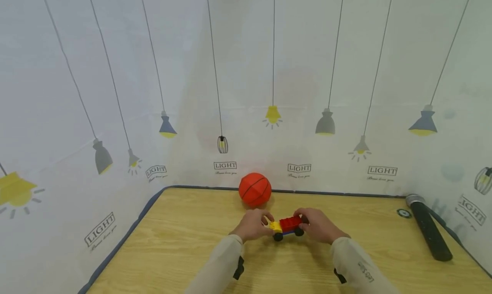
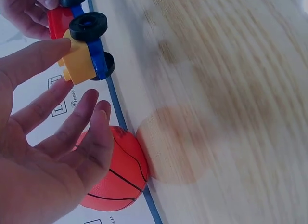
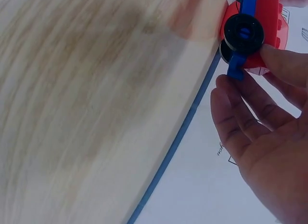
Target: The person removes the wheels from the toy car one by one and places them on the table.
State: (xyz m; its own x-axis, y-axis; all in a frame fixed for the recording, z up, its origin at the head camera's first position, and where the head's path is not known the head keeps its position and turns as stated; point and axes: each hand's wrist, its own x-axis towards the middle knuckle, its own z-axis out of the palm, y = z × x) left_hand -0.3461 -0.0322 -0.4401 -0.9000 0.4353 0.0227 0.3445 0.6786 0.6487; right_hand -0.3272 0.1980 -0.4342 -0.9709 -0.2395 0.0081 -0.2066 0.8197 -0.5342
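A toy truck [image 1: 289, 226] built of blocks has a yellow front block [image 2: 79, 62], a red studded back [image 1: 291, 222], a blue base [image 3: 248, 5] and black wheels [image 2: 88, 26]. With thumb and index finger, my left hand [image 1: 253, 225] pinches the yellow block, its other fingers spread loosely. From the other end, my right hand [image 1: 319, 225] grips the red back between thumb and fingers. The truck is held level over the wooden table between both hands. Just behind the left hand sits a red ball [image 1: 255, 189] with black basketball lines.
A black microphone [image 1: 429, 230] with a grey head lies at the table's right side, and a small round dark sticker [image 1: 404, 213] is beside it. White cloth walls [image 1: 246, 72] printed with hanging lamps enclose the wooden table [image 1: 173, 242] at the back and sides.
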